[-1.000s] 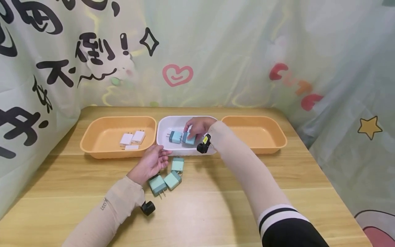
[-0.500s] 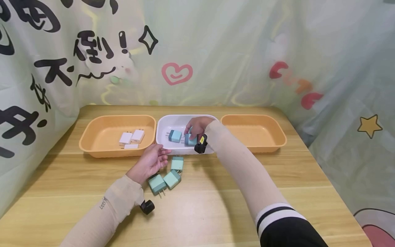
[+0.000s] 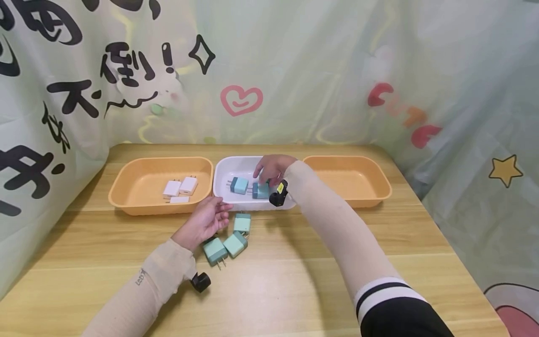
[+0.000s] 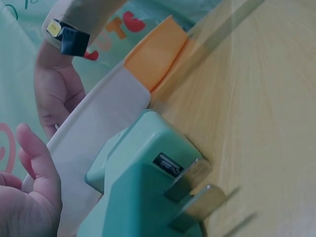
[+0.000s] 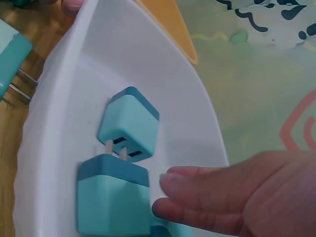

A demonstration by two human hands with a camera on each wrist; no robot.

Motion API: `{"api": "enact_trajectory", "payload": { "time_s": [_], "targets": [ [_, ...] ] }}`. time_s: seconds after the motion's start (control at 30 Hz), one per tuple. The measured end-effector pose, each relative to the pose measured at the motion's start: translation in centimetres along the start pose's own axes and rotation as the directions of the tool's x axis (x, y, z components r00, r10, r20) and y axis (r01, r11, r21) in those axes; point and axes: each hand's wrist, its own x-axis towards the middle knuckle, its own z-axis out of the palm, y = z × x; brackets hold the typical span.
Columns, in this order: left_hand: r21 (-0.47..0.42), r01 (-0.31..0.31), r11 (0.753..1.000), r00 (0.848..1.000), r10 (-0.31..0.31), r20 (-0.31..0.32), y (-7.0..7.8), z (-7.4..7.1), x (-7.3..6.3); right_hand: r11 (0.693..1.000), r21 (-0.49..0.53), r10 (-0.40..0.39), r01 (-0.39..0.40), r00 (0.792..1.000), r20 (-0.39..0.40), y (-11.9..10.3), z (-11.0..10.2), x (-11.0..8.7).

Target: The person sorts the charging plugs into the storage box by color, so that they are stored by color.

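My left hand point(image 3: 206, 222) holds the near left corner of the white tray point(image 3: 236, 206), its fingers curled at the rim. My right hand point(image 3: 275, 168) hovers inside that tray, thumb and fingers apart from the chargers. In the right wrist view, the fingertips point(image 5: 173, 187) are beside a teal plug charger point(image 5: 113, 197). Its prongs point at another teal charger point(image 5: 129, 123). Part of a further teal shape point(image 5: 173, 229) shows under the hand. On the table near my left hand lie several mint-green chargers point(image 3: 242, 223), one of them large in the left wrist view point(image 4: 143, 182).
To the left, an orange tray point(image 3: 139, 180) contains three white chargers point(image 3: 188, 186). Another orange tray point(image 3: 347, 180) stands on the right, partly behind my right forearm. A printed curtain point(image 3: 311, 70) hangs behind the wooden table point(image 3: 261, 290).
My right hand has let go of the teal charger, which now lies in the white tray, prongs to the left, and has lifted slightly. My left hand stays at the rim.
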Motion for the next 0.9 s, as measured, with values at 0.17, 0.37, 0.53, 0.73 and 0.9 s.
{"api": "enact_trajectory", "payload": {
  "time_s": [0.17, 0.37, 0.53, 0.73, 0.9],
  "targets": [
    [-0.005, 0.021, 1.000, 1.000, -0.021, 0.010, 0.1, -0.1, -0.1, 0.997, 0.060, -0.052, 0.051, 0.998, 0.025, 0.8, -0.8, -1.0],
    [-0.021, 0.027, 0.999, 0.999, -0.027, 0.017, 0.3, -0.2, -0.5, 0.971, 0.173, -0.170, 0.168, 0.985, -0.002, 2.4, -1.4, -2.3],
    [-0.052, 0.028, 0.998, 0.999, -0.026, 0.039, 0.6, -0.6, -0.9, 0.947, 0.213, -0.229, 0.240, 0.970, -0.076, 4.2, -1.5, -3.9],
    [-0.043, 0.035, 0.998, 0.996, -0.032, 0.078, 0.7, -1.0, -1.3, 0.891, 0.326, -0.262, 0.315, 0.945, -0.197, 7.3, -1.2, -6.0],
    [-0.014, 0.021, 1.000, 0.990, -0.019, 0.142, 0.9, -1.7, -1.7, 0.840, 0.391, -0.246, 0.376, 0.907, -0.343, 10.5, -0.9, -8.0]
  ]
}}
